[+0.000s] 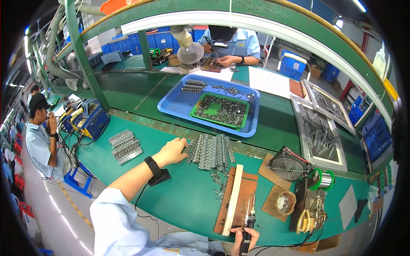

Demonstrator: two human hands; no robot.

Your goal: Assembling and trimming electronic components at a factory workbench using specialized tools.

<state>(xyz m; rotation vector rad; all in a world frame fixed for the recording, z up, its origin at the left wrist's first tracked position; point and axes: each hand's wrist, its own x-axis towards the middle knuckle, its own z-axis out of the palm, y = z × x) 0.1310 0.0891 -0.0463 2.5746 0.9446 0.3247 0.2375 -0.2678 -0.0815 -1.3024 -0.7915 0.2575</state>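
My right hand [245,240], at the front edge of the green mat, is closed around the black handle of a soldering iron [248,222]. The iron's tip points away over a reddish-brown board [244,197] with a pale wooden bar [232,200] along it. My left hand [173,150], a black band on its wrist, has curled fingers at the left edge of a row of grey metal strips [210,151]. What those fingers grip, if anything, is hidden. Small loose metal parts [220,183] lie between the strips and the board.
Beyond sits a blue tray [171,100] holding a green tray [196,112] of small parts. More strips [125,146] lie left. At right are a fan [288,165], solder wire spool [325,180], and tip-cleaning bowl [282,202]. A co-worker [237,45] works opposite.
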